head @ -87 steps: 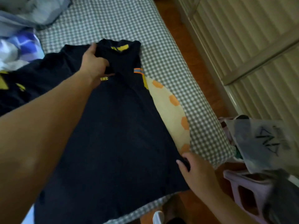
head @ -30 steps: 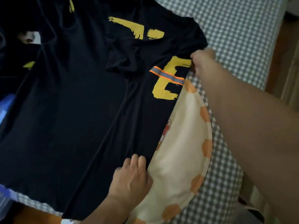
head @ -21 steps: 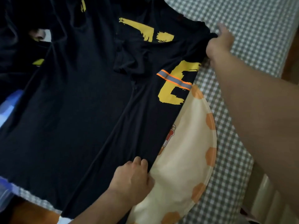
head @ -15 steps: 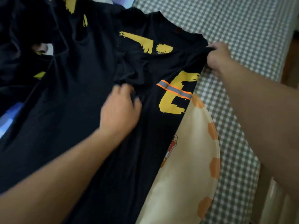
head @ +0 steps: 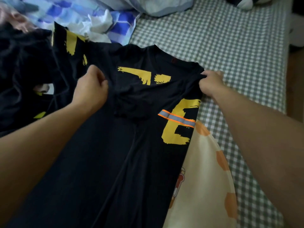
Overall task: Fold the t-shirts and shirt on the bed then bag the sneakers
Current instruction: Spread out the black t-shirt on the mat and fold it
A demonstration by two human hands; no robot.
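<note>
A black t-shirt (head: 125, 162) with yellow print and an orange-grey stripe lies lengthwise on the bed (head: 230, 51), its long sides folded inward. My left hand (head: 91, 89) pinches the cloth near the shirt's upper left. At the upper right corner, my right hand (head: 211, 83) grips the shoulder edge. More black cloth with yellow print (head: 32, 71) is bunched at the left. No sneakers or bag are in view.
A cream pillow with orange spots (head: 205, 186) lies partly under the shirt's right side. Blue-and-white bedding (head: 92, 17) is piled at the far end. The bed's right edge runs along a dark floor strip (head: 294, 79).
My left hand left the shirt's lower edge and moved up to the upper left, where it now pinches the cloth. My right hand keeps hold of the shoulder corner. The view tilted toward the bedding.
</note>
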